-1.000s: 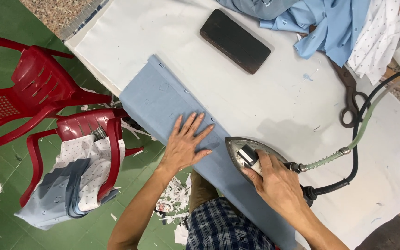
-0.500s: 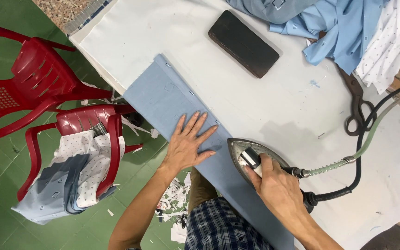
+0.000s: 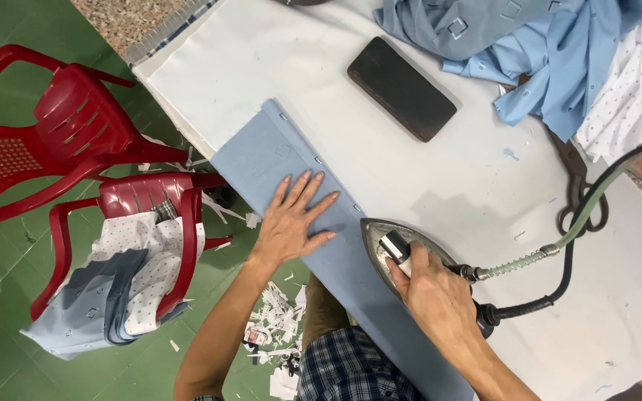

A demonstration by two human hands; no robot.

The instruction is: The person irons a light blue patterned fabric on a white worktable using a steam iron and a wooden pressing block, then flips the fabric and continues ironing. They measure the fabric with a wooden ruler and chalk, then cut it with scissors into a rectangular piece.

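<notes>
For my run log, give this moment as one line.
left hand: flat on blue fabric strip | right hand: gripping iron on strip | surface: white table

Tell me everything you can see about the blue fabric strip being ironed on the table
The strip is a long, narrow band of plain light-blue cloth, smooth and flat, with small marks along its upper edge. It lies diagonally across the near edge of the white table, its lower end passing under the person's right arm. The left hand presses flat on its middle, fingers spread. The iron, gripped by the right hand, rests on it just beyond.
</notes>
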